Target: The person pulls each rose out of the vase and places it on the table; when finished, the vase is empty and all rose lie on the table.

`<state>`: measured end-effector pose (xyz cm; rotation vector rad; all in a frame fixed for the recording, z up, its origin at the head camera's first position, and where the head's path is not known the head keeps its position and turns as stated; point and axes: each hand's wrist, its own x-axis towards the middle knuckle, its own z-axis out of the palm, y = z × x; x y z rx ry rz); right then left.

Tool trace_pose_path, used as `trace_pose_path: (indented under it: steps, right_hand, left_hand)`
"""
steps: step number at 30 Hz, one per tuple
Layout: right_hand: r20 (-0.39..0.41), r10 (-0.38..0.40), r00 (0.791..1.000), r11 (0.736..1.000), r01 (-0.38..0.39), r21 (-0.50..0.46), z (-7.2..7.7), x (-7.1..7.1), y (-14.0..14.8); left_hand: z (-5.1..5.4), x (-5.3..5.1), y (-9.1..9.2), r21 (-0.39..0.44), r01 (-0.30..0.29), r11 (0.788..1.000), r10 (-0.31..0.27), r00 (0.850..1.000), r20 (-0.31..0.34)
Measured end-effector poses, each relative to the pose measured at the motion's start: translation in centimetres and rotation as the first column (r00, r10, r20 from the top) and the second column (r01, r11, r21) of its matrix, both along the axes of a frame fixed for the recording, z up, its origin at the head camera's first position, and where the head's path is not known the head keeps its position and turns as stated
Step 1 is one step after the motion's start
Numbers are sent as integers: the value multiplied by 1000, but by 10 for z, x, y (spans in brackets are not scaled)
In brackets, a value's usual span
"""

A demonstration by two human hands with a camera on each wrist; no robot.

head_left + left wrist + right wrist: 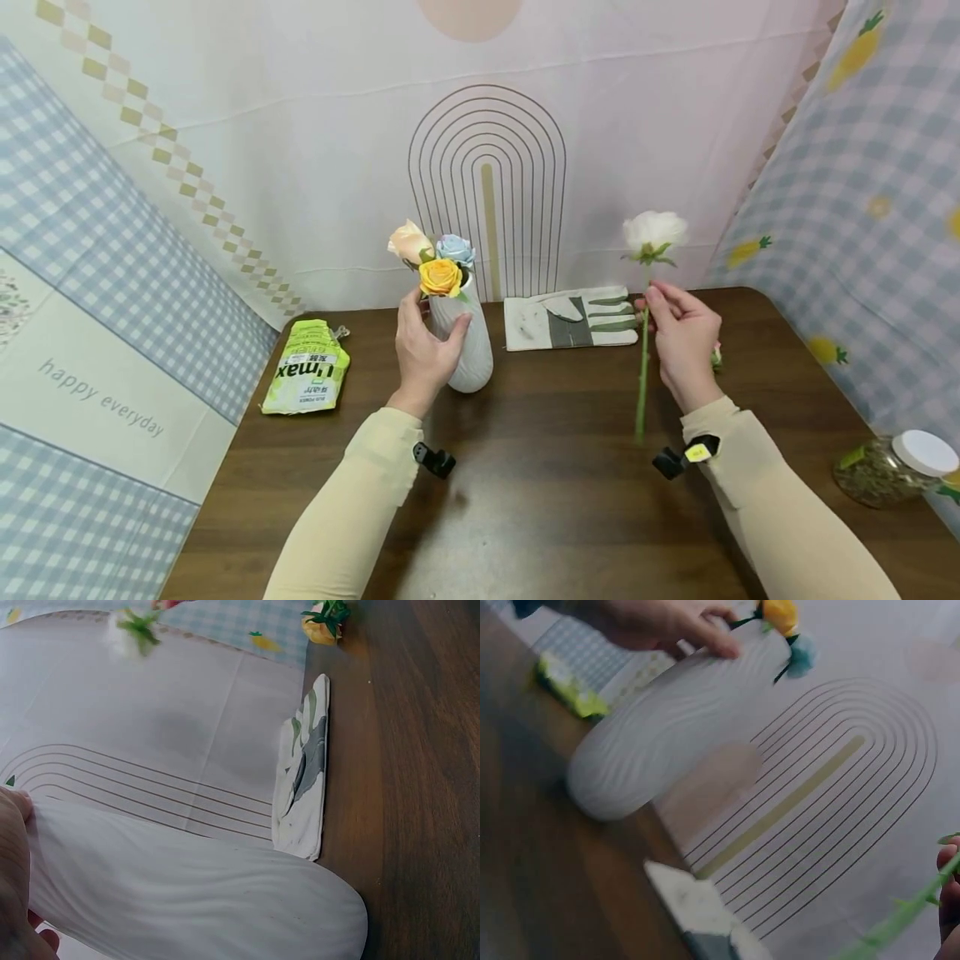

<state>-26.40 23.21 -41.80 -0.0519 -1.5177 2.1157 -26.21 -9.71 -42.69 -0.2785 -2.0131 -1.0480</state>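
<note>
My left hand point(429, 350) grips the upper part of a white ribbed vase point(472, 358), thumb on its near side. A peach rose point(410, 242), a light blue rose point(456, 248) and a yellow rose point(441, 277) stand at the vase's mouth. Off to the right, my right hand point(686, 337) pinches the green stem point(642, 375) of a white flower point(655, 233) just below its bloom. This flower is held upright above the table, apart from the vase. In the right wrist view, the stem point(900, 919) looks blurred.
Against the back wall lies a white and grey glove point(532, 321). A green-yellow packet point(309, 371) is at the left, and a white-lidded jar point(892, 471) at the right edge. Another flower point(322, 626) lies on the table, mostly hidden behind my right hand in the head view.
</note>
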Motion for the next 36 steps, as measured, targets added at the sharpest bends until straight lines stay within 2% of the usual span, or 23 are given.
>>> trace_pose_path:
  steps: [7, 13, 16, 20, 24, 27, 31, 33, 34, 36]
  right_hand:
    - [104, 55, 993, 987, -70, 148, -42, 24, 18]
    - [255, 109, 961, 965, -164, 206, -71, 48, 36]
    - [340, 116, 933, 932, -220, 287, -81, 55, 43]
    - [424, 87, 902, 860, -283, 426, -93, 63, 50]
    - [474, 39, 880, 821, -298, 487, -99, 67, 54]
    - [505, 11, 863, 820, -297, 490, -102, 69, 57]
    - [518, 28, 855, 859, -286, 425, -106, 70, 58]
    - [526, 47, 849, 868, -295, 399, -107, 70, 57]
    - [530, 55, 847, 865, -305, 398, -108, 70, 57]
    - [545, 54, 837, 842, -331, 426, -108, 71, 57]
  left_hand:
    - [0, 1, 1, 5, 3, 1000, -3, 1000, 8]
    - [0, 0, 1, 13, -3, 1000, 3, 1000, -7]
    - [0, 0, 1, 18, 1, 1000, -1, 1000, -6]
    - [0, 0, 1, 16, 1, 1000, -2, 1000, 4]
    - [-1, 1, 1, 8, -6, 1000, 6, 1000, 5]
    - [-1, 0, 2, 6, -5, 1000, 5, 1000, 6]
    - [0, 0, 2, 13, 1, 1000, -1, 1000, 11]
    - [0, 1, 2, 20, 4, 1000, -5, 1000, 15]
    - [0, 1, 2, 23, 6, 1000, -6, 1000, 17]
    - [0, 1, 2, 26, 7, 1000, -7, 1000, 20]
